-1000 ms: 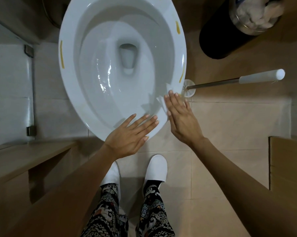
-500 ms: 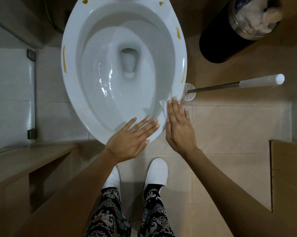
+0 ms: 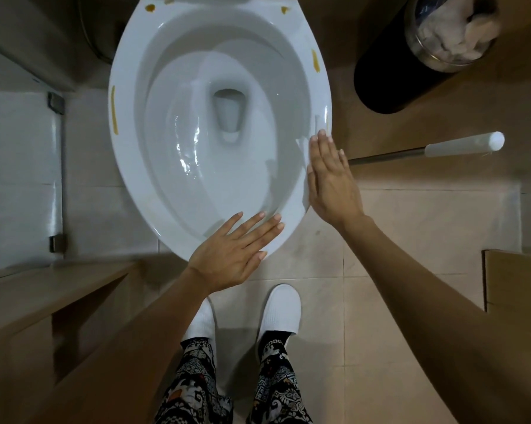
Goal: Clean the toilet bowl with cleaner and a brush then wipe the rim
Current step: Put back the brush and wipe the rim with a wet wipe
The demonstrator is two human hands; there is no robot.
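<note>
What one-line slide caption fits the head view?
Right hand wipes toilet rim with white tissue; left hand flat on front; brush alongside.

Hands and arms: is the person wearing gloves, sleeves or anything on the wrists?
No. The left hand and right hand are bare, without gloves, rings or watch. Both forearms are uncovered as far as the frame shows, with no sleeves visible.

A beige tiled floor (image 3: 411, 228) carries the toilet (image 3: 129, 166) at upper centre, a black bin (image 3: 386, 81) upper right, white slippers (image 3: 281, 307) below.
</note>
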